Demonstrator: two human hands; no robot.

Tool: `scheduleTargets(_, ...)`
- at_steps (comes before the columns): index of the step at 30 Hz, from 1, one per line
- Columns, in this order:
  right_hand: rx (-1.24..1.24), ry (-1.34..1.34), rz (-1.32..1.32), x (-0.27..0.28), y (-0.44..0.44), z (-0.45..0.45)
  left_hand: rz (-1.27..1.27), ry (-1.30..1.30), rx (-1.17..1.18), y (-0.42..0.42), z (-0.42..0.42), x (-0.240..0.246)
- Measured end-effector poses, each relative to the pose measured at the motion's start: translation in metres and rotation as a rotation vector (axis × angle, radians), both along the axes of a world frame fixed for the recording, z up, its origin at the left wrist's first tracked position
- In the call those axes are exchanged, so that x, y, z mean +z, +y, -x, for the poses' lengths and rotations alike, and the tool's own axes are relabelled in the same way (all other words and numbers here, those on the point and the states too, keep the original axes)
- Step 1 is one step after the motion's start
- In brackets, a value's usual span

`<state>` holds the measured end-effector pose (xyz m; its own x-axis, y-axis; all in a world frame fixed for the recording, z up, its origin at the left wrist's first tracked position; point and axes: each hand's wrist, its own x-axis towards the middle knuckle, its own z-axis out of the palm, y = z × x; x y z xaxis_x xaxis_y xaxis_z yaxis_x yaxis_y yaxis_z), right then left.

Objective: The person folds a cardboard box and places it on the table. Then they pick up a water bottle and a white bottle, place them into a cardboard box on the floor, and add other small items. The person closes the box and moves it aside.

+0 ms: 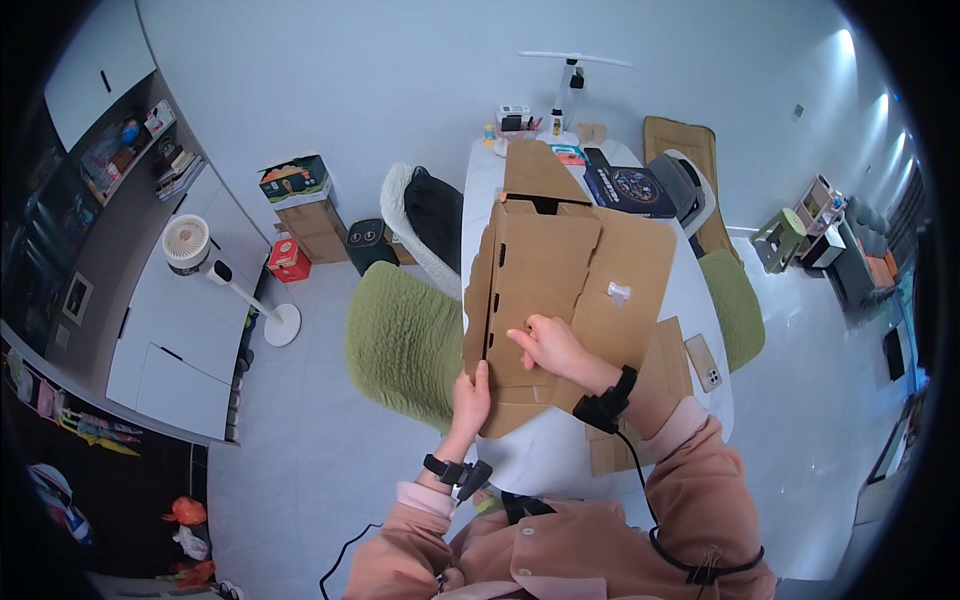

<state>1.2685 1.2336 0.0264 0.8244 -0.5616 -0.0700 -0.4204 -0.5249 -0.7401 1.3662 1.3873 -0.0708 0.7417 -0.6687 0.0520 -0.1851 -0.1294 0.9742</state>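
Note:
A large brown cardboard box [544, 255], partly folded, with flaps spread out and slots along its left edge, lies on a white table [525, 465]. My left hand [472, 397] grips the lower left edge of the cardboard, thumb on top. My right hand [547, 346] is over the middle panel with its fingers partly curled, holding nothing that shows; whether it touches the panel cannot be told. A torn white patch of tape [619, 291] is on the right flap. Another flat cardboard piece [671, 352] lies under the right side.
A phone [703, 363] lies at the table's right edge. A dark game box [630, 191], a desk lamp [557, 120] and small items stand at the far end. Green-covered chairs [401, 337] flank the table. A white fan [281, 324] stands on the floor to the left.

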Motion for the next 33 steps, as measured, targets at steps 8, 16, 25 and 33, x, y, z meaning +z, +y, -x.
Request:
scheduleTargets(8,0.305,-0.142,0.065,0.03,0.005,0.027,0.039,0.053,0.034,-0.006,-0.036,0.01)
scheduleTargets(16,0.11,-0.275,0.061,0.059,-0.014,0.09,-0.052,-0.028,0.061,-0.02,-0.045,-0.008)
scheduleTargets(25,0.044,-0.461,0.043,0.045,-0.026,0.201,-0.272,-0.273,-0.032,-0.08,-0.085,-0.013)
scheduleTargets(33,-0.131,-0.559,-0.305,0.038,0.012,0.261,-0.276,-0.335,-0.037,-0.113,-0.106,0.011)
